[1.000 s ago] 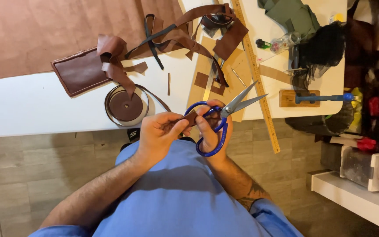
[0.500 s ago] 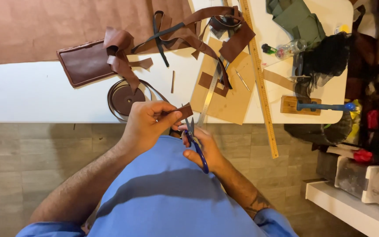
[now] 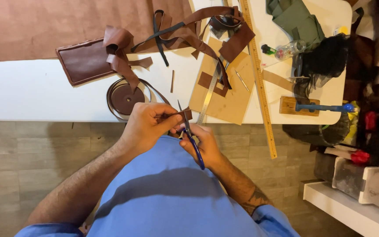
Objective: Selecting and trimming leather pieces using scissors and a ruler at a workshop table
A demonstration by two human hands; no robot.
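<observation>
The left hand (image 3: 148, 125) is pinching a small piece of brown leather (image 3: 184, 115) between thumb and fingertips, its grip closed tight on the near end of the scrap, which is sticking out to the right just in front of the tabletop's (image 3: 31, 94) near edge and above the blue shirt (image 3: 167, 193). The right hand (image 3: 205, 145) is wrapping its fingers through the blue handles of a pair of scissors (image 3: 192, 142), its grip closed on them, and the blades are pointing up and away from the body, crossing the leather scrap right beside the left thumb (how far the blades are parted is not clear from this angle). Both hands are sitting close together, nearly touching, over the wooden floor (image 3: 36, 149) in front of the tabletop. On the tabletop just beyond the left hand, a round roll of brown strap (image 3: 126, 97) is lying flat, and behind it a dark brown leather panel (image 3: 82, 61) is resting under loose curled strips of leather (image 3: 121, 55). To the right, a steel ruler (image 3: 209, 94) is lying across a tan cardboard sheet (image 3: 231, 98), and a long wooden ruler (image 3: 259, 79) is running alongside. Farther right, a blue-handled tool (image 3: 325, 107) is resting on a small wooden block (image 3: 288, 105).
</observation>
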